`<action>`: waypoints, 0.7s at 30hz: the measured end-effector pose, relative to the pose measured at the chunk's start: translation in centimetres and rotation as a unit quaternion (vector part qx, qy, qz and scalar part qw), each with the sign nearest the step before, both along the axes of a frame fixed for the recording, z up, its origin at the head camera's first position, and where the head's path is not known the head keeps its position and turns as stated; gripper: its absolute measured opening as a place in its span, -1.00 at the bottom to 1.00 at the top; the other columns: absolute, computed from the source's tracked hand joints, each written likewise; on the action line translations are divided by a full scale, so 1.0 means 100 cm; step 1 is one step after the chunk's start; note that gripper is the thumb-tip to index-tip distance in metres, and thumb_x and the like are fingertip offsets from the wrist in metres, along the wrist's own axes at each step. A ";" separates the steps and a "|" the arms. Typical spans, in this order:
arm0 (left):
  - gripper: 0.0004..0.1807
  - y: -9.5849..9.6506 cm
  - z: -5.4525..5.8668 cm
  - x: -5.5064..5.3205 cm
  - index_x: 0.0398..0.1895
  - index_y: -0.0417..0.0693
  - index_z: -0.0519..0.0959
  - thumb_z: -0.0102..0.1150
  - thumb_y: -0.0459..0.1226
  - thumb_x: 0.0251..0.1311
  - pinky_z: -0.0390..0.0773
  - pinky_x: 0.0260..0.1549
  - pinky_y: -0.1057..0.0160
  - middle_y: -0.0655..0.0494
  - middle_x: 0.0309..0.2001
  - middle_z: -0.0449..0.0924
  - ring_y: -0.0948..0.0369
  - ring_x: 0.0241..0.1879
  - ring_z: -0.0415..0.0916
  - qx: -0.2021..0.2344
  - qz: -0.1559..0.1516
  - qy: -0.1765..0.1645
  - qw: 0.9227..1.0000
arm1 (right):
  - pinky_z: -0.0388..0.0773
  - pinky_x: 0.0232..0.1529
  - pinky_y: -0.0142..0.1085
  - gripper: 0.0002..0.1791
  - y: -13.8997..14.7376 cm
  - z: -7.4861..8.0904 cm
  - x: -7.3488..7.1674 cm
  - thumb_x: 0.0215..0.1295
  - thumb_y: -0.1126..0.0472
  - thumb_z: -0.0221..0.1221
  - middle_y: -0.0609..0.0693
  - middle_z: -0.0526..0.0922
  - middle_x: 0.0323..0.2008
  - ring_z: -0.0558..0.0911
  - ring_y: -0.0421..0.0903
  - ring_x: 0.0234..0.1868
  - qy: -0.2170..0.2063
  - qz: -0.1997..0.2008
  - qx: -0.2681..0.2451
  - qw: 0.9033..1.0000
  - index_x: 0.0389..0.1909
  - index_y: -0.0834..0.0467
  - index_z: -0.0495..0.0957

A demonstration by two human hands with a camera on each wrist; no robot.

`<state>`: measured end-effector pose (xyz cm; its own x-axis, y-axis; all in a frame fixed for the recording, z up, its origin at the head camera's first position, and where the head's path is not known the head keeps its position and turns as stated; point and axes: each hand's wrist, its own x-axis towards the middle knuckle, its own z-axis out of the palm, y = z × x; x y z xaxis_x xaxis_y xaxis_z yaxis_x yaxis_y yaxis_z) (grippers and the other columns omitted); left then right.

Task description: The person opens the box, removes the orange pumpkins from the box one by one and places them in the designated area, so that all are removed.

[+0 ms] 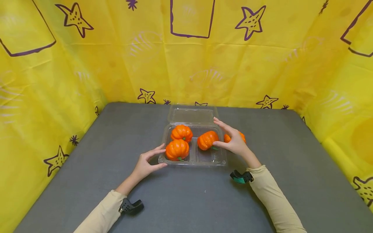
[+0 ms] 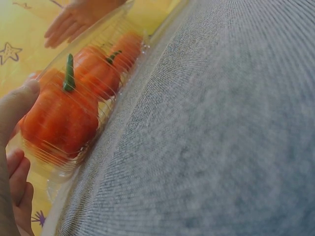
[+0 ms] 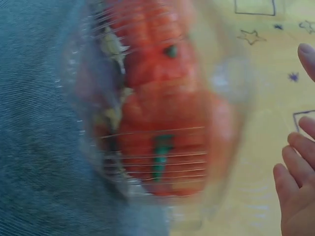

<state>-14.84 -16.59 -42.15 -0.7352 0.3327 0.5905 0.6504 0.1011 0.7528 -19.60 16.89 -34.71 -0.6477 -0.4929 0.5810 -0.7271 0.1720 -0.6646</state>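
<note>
Beige sleeves [image 1: 274, 199] are flanking open gray table [image 1: 186, 197] before the clear container [image 1: 192, 162], the spread left hand [image 1: 147, 161] touching its left edge, the spread right hand [image 1: 235, 142] hovering by the pumpkin [image 1: 207, 140] in the right compartment.

Left grip [image 1: 149, 159], right grip [image 1: 235, 139]: thumbs [image 1: 158, 166] spread from fingers [image 1: 155, 151], forearms [image 1: 128, 183] angled inward.

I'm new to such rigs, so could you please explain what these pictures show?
You see a person's left hand and right hand, no robot. The wide picture looks down from the head; the others come from the left and right wrists. On the grey table stands a clear container, lid open, with two orange pumpkins in its left compartment and one in its right. Another pumpkin lies outside, partly hidden by the right hand. The left hand touches the container's left side; the right seems to hold nothing.
</note>
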 end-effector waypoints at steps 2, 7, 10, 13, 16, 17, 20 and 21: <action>-0.48 0.000 0.000 0.000 -0.17 -0.57 0.45 0.33 -0.69 -0.37 0.30 0.06 0.24 -0.48 0.02 0.32 -0.23 0.07 0.26 0.001 0.000 -0.004 1.000 | 0.14 0.17 -0.05 -0.27 -0.001 -0.005 -0.001 -0.15 0.55 0.30 0.39 0.19 0.19 0.17 0.19 0.23 -0.005 0.001 0.011 1.000 0.13 0.48 0.25; -0.46 0.000 0.000 0.000 -0.13 -0.58 0.43 0.33 -0.68 -0.36 0.32 0.04 0.17 -0.45 0.04 0.31 -0.17 0.08 0.27 0.005 0.000 -0.019 1.000 | 0.11 0.18 0.02 -0.40 -0.002 -0.016 -0.006 -0.08 0.49 0.29 0.36 0.26 0.17 0.17 0.17 0.24 -0.023 0.006 0.040 0.999 0.08 0.43 0.36; -0.45 0.001 0.000 0.001 -0.12 -0.58 0.42 0.32 -0.69 -0.35 0.33 0.03 0.16 -0.46 0.04 0.31 -0.16 0.08 0.27 0.008 0.000 -0.019 1.000 | 0.10 0.16 0.07 -0.46 -0.003 -0.018 -0.006 -0.05 0.48 0.27 0.37 0.25 0.17 0.17 0.20 0.23 -0.034 0.011 0.052 0.998 0.03 0.45 0.39; -0.44 0.001 0.001 0.001 -0.12 -0.59 0.41 0.31 -0.70 -0.36 0.33 0.03 0.15 -0.47 0.03 0.30 -0.16 0.08 0.27 0.012 0.001 -0.020 1.000 | 0.12 0.15 0.07 -0.49 -0.005 -0.018 -0.006 -0.05 0.47 0.28 0.38 0.25 0.16 0.19 0.22 0.22 -0.042 0.006 0.063 0.997 0.00 0.47 0.41; -0.44 0.002 0.001 0.001 -0.12 -0.60 0.41 0.31 -0.71 -0.36 0.32 0.04 0.15 -0.48 0.03 0.30 -0.16 0.08 0.27 0.015 -0.002 -0.021 1.000 | 0.14 0.15 0.04 -0.50 -0.005 -0.019 -0.007 -0.05 0.47 0.28 0.39 0.28 0.14 0.21 0.23 0.20 -0.056 0.001 0.070 0.996 -0.02 0.48 0.42; -0.44 0.002 0.001 0.001 -0.12 -0.60 0.41 0.31 -0.71 -0.36 0.32 0.04 0.16 -0.48 0.03 0.30 -0.16 0.08 0.27 0.015 -0.003 -0.020 1.000 | 0.13 0.15 0.04 -0.50 -0.004 -0.022 -0.009 -0.04 0.46 0.28 0.38 0.29 0.13 0.21 0.21 0.21 -0.060 0.000 0.072 0.996 -0.01 0.47 0.43; -0.44 0.001 0.001 0.000 -0.12 -0.60 0.41 0.31 -0.71 -0.37 0.32 0.04 0.18 -0.49 0.02 0.30 -0.16 0.08 0.28 0.013 -0.005 -0.013 1.000 | 0.14 0.16 0.00 -0.48 -0.001 -0.034 -0.017 -0.04 0.42 0.29 0.32 0.32 0.13 0.21 0.15 0.23 -0.063 0.000 0.085 0.994 0.02 0.42 0.43; -0.44 0.001 0.001 0.001 -0.12 -0.59 0.41 0.31 -0.71 -0.37 0.32 0.04 0.19 -0.49 0.02 0.30 -0.16 0.08 0.28 0.013 -0.006 -0.012 1.000 | 0.15 0.16 -0.02 -0.47 0.001 -0.038 -0.020 -0.04 0.40 0.30 0.31 0.32 0.14 0.21 0.13 0.23 -0.059 0.002 0.093 0.994 0.03 0.40 0.43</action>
<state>-14.79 -16.48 -42.07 -0.7452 0.3259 0.5818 0.6336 0.0741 0.7701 -21.62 16.95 -38.53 -0.7043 -0.5871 0.3992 -0.6465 0.2979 -0.7024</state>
